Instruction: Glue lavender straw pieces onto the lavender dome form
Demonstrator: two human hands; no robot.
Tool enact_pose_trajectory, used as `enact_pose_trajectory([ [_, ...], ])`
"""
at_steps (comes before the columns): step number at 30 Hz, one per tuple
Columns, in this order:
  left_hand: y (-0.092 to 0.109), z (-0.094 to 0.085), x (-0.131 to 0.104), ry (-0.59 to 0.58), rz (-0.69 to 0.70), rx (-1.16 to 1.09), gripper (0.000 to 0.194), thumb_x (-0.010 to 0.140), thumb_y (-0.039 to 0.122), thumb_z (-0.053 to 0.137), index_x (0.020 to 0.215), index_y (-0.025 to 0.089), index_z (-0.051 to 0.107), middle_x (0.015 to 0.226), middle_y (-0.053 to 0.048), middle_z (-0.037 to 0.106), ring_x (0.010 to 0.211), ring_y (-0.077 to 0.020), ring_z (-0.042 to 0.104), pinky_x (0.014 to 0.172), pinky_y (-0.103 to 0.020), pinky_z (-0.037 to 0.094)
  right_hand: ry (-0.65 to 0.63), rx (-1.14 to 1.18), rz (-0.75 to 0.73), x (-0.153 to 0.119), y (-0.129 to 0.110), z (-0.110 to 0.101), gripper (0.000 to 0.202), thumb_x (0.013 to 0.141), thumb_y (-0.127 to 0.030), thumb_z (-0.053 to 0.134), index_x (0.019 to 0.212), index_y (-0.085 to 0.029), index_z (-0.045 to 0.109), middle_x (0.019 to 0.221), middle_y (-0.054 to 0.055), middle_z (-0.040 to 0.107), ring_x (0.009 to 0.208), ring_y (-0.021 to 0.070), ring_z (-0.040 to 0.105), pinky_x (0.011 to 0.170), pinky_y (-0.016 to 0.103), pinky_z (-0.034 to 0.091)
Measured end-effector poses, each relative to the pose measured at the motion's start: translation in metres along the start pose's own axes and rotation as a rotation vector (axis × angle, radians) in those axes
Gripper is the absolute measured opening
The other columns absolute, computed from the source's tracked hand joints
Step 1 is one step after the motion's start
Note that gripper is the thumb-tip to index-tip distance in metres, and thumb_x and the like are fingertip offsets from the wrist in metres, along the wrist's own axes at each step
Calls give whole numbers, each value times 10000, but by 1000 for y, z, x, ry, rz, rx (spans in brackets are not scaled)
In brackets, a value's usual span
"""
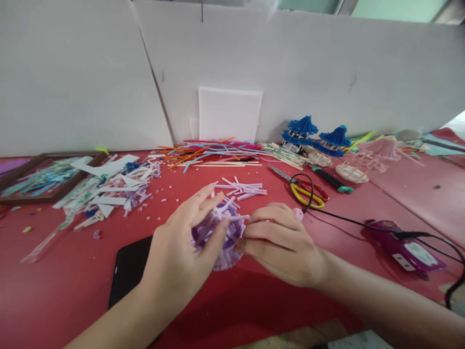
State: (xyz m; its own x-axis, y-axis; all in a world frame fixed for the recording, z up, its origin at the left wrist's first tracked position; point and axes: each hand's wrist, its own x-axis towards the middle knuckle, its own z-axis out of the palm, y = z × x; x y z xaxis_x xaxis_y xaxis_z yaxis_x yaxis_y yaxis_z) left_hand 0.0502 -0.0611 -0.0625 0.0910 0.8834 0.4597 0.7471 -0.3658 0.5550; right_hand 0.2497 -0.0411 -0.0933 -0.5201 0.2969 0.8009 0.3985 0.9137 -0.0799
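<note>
A lilac and purple fluffy pipe-cleaner craft piece (227, 259) with a fringed edge and pale strips meeting at its top is held above the red table. My left hand (183, 237) is closed around its left side, thumb and fingers pressing near the top. On the right, my right hand (279, 242) has its fingers bent together at the piece's edge; the fingertips are partly hidden. Just behind that hand shows a small pink object (298, 214) by a black cord, mostly hidden. Several short lilac pipe-cleaner pieces (250, 189) lie just beyond the hands.
Scissors (308, 191) lie at right, near a purple socket block (405, 247) with cords. A black phone (129, 269) lies left. Colored pipe cleaners (214, 152) line the back; blue roof-shaped crafts (300, 131) stand back right. Paper scraps (116, 186) and a frame (47, 196) are left.
</note>
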Motion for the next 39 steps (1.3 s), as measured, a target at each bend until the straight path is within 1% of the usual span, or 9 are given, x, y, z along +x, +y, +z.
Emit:
enact_pose_trajectory([
  [7, -1, 3, 0, 4, 4, 7, 438, 885, 409, 623, 1287, 253, 545, 1142, -25, 765, 1111, -248, 701, 913, -346, 600, -20, -1, -19, 0, -1, 0, 120, 896, -86, 614, 847, -145, 706, 816, 28, 719, 893, 174, 590, 778, 329, 465],
  [11, -2, 5, -1, 13, 2, 7, 538, 893, 430, 602, 1374, 225, 474, 1178, -58, 748, 1157, -267, 668, 895, -340, 608, -22, 6, -12, 0, -1, -1, 143, 908, -90, 593, 843, -145, 709, 824, 27, 722, 900, 169, 597, 787, 323, 473],
  [24, -5, 4, -4, -16, 22, -25, 495, 917, 398, 576, 1366, 223, 462, 1210, -75, 735, 1198, -259, 646, 938, -349, 585, -30, -37, -13, 2, -4, 0, 89, 879, -109, 629, 870, -172, 692, 822, 8, 718, 922, 159, 614, 833, 325, 490],
  [26, -6, 2, -4, -29, 80, -43, 423, 957, 395, 503, 1338, 212, 500, 1309, -89, 678, 1288, -252, 577, 1015, -363, 539, -41, -30, 21, 3, -8, -6, 60, 870, -193, 653, 908, -169, 692, 856, 20, 723, 930, 178, 623, 836, 349, 487],
  [29, -9, -3, -5, -5, 121, -25, 402, 973, 373, 461, 1328, 192, 515, 1390, -110, 604, 1359, -257, 504, 1075, -387, 489, 16, 8, 61, 4, -9, -21, 253, 845, -306, 614, 1034, -148, 670, 919, 66, 712, 904, 222, 641, 794, 403, 498],
  [33, -17, -8, -9, -2, 110, 20, 404, 929, 348, 528, 1309, 214, 499, 1330, -108, 629, 1261, -277, 590, 1029, -410, 522, 104, -75, 95, -9, 15, -45, 285, 767, -120, 599, 1034, -206, 655, 849, 39, 683, 798, 196, 642, 751, 380, 526],
  [34, -19, -9, -12, -24, 124, 16, 413, 928, 339, 521, 1325, 233, 479, 1337, -102, 623, 1264, -282, 585, 1054, -433, 499, 50, -112, 130, -15, 25, -49, 294, 765, -80, 586, 1014, -218, 660, 844, 33, 686, 796, 190, 642, 762, 370, 531],
  [36, -23, -9, -17, -72, 182, 10, 486, 918, 357, 524, 1381, 255, 415, 1381, -106, 592, 1291, -303, 557, 1120, -497, 420, -182, -180, 224, -32, 46, -56, 326, 778, -58, 532, 1028, -219, 669, 905, 45, 708, 864, 199, 656, 812, 374, 541],
  [39, -26, -8, -24, -102, 270, 28, 655, 872, 436, 597, 1442, 245, 336, 1439, -134, 541, 1317, -341, 522, 1154, -552, 352, -537, -207, 321, -60, 71, -59, 547, 709, -41, 471, 1209, -197, 628, 1114, 88, 705, 1066, 246, 643, 930, 446, 523],
])
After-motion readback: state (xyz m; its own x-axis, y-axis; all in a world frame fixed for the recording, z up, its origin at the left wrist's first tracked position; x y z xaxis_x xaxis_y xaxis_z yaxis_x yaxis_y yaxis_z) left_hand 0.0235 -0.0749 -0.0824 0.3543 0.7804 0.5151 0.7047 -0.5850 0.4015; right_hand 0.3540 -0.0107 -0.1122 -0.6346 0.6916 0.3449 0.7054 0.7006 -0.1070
